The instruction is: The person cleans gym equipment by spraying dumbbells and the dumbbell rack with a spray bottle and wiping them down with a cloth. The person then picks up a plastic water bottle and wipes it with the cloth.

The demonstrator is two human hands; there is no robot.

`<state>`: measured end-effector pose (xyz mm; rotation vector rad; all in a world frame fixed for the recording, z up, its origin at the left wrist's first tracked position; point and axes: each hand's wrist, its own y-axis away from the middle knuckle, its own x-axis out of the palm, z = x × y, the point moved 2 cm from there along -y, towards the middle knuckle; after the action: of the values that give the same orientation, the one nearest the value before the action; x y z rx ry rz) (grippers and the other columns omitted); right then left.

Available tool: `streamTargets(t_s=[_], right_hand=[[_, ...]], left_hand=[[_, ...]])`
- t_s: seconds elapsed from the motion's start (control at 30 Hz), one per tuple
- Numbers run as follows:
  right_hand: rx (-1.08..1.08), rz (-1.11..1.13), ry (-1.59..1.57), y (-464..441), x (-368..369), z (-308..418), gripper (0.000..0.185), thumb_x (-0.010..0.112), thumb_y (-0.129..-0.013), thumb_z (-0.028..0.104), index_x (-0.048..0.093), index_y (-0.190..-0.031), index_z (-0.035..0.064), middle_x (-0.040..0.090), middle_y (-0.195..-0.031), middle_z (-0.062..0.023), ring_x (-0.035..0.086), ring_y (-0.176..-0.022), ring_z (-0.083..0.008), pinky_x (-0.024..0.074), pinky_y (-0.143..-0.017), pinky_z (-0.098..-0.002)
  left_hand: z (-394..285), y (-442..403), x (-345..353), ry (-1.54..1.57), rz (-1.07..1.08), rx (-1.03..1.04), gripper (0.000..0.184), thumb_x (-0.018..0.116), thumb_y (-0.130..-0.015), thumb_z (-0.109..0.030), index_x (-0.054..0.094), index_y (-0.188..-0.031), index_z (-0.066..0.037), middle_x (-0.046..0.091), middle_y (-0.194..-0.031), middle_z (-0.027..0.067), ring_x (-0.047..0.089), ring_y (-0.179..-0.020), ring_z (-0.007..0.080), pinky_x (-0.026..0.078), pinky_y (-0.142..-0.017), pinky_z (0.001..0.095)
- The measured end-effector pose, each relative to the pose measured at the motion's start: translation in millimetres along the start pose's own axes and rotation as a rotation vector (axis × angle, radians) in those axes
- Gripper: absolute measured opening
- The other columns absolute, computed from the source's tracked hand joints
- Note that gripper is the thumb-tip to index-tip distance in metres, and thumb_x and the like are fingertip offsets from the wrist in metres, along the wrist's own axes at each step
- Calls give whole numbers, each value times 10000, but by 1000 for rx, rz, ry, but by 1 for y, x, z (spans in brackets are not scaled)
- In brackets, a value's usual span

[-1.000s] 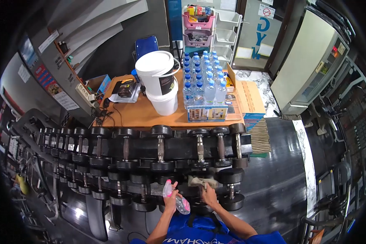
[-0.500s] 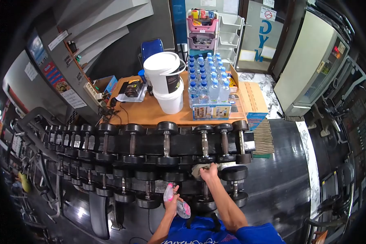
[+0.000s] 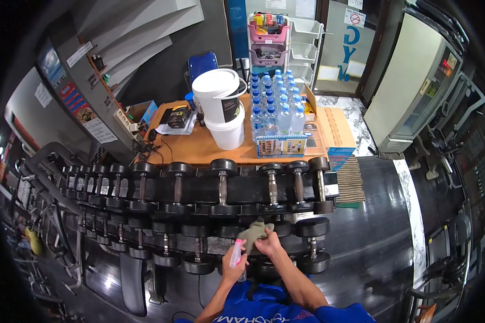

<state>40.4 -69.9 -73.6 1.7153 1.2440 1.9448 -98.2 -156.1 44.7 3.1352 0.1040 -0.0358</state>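
My left hand (image 3: 234, 266) is wrapped round a clear spray bottle (image 3: 236, 253) with a pink nozzle, held upright in front of my blue shirt. Close beside it, my right hand (image 3: 269, 245) grips a greenish-grey cloth (image 3: 253, 234), part of which hangs towards the bottle. Both hands are over the lower row of the dumbbell rack. Behind the cloth and hands, a lower-row dumbbell (image 3: 281, 229) is partly hidden. To the right stands another lower dumbbell (image 3: 313, 245) with black heads.
Above runs the upper row of dumbbells (image 3: 222, 185). Behind the rack, a wooden desk (image 3: 180, 148) bears stacked white buckets (image 3: 216, 89) and several water bottles (image 3: 284, 116). A black bench (image 3: 132, 282) stands at lower left, and a fridge (image 3: 409, 81) at the right.
My right hand has drawn the cloth back and left, from under the upper row to beside the spray bottle. The bottle has turned more upright and shifted slightly right.
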Motion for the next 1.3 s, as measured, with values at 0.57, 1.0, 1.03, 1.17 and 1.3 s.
streamTargets(t_s=[0.57, 1.0, 1.03, 1.17, 1.3], right_hand=[[-350, 200, -190, 83, 62, 71, 285, 378, -1018, 174, 532, -1182, 0, 606, -1182, -148, 600, -1099, -276, 511, -955, -387], [-1365, -178, 1938, 81, 81, 51, 692, 517, -717, -117, 484, -1367, 115, 331, -1500, -222, 371, -1355, -380, 405, -1048, -432], [-1361, -151, 1862, 79, 78, 52, 693, 526, -712, -112, 477, -1370, 103, 327, -1499, -232, 395, -1331, -389, 415, -1036, -429], [-1402, -102, 1626, 83, 52, 55, 649, 550, -747, -82, 448, -1374, 52, 422, -1422, -271, 499, -1219, -427, 454, -973, -430], [-1003, -237, 1520, 85, 24, 53, 458, 547, -873, 44, 496, -1328, 33, 588, -1230, -264, 533, -1173, -427, 469, -925, -415]], left_hand=[[-8, 3, 7, -52, 8, -60, 228, 579, -810, 65, 563, -1030, 11, 657, -1199, 124, 638, -591, 123, 531, -553, 263], [-21, -17, 37, -60, 66, 36, 223, 543, -828, 111, 502, -1021, 6, 607, -1246, 195, 630, -601, 124, 526, -552, 264], [-22, -17, 38, -63, 63, 38, 222, 543, -828, 114, 503, -1018, 7, 609, -1243, 195, 631, -601, 125, 525, -550, 264], [-6, -10, 33, -51, 21, 20, 266, 577, -824, 64, 563, -1083, 5, 656, -1184, 113, 628, -587, 106, 526, -545, 256], [8, -2, 29, -30, 9, -21, 219, 586, -832, 34, 583, -1048, -6, 687, -1078, 102, 626, -565, 108, 513, -535, 257]])
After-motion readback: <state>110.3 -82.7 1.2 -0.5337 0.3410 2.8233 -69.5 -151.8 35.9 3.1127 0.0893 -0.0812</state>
